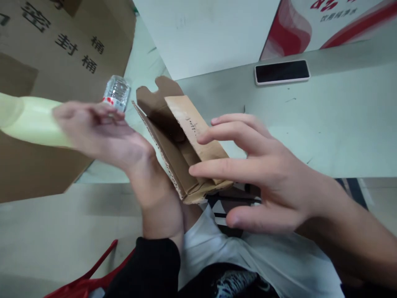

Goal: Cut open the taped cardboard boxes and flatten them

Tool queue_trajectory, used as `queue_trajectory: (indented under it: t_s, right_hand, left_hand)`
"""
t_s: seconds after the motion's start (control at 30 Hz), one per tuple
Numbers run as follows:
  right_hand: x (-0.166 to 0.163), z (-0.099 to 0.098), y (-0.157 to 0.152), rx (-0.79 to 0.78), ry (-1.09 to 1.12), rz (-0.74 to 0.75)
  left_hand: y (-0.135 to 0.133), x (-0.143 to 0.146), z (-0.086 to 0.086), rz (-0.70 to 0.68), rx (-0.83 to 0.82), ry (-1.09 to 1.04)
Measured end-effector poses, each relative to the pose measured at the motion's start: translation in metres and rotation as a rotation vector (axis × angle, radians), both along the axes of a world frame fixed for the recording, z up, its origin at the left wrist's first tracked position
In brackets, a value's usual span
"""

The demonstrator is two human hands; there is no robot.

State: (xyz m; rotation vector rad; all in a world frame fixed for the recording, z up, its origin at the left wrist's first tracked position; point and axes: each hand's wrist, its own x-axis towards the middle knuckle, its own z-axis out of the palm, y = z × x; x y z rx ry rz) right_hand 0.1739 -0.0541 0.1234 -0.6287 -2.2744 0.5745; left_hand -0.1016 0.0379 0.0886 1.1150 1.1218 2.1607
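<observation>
A small open cardboard box (161, 145) lies tilted at the table's near edge, its flaps raised and its inside in shadow. My right hand (263, 165) is over the box's right side with fingers spread; whether the fingertips touch the cardboard I cannot tell. At the left, my left hand (102, 132), blurred by motion, grips the end of a smooth pale green bottle-shaped thing (37, 120). That thing runs out of view at the left edge. Just behind my left hand stands a clear plastic bottle (118, 91) with a red and white label.
A large printed carton (71, 25) fills the upper left. Across the back of the pale table (341, 132) stands a white box (214, 33) with a red-patterned side. A phone (282, 72) lies before it. A red thing (89, 281) is at the lower left.
</observation>
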Motion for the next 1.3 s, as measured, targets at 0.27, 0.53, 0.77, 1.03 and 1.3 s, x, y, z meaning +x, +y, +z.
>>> queue_trajectory:
  t_s: [0.27, 0.53, 0.77, 1.03, 1.3]
  right_hand:
    - [-0.010, -0.025, 0.001, -0.020, -0.065, -0.031]
    - [0.022, -0.048, 0.021, 0.065, 0.050, -0.286]
    - [0.030, -0.060, 0.033, -0.037, 0.161, -0.429]
    - [0.016, -0.085, 0.035, -0.174, 0.294, -0.676]
    - [0.010, -0.081, 0.036, -0.202, 0.270, -0.520]
  left_hand:
    - [0.014, 0.006, -0.024, -0.255, -0.068, 0.309]
    - [0.006, 0.006, -0.026, -0.216, -0.058, 0.022]
    - [0.012, 0.006, -0.032, -0.165, -0.042, 0.058]
    - [0.007, 0.013, -0.036, -0.257, -0.012, 0.060]
    - [0.004, 0.020, -0.045, -0.265, -0.011, 0.144]
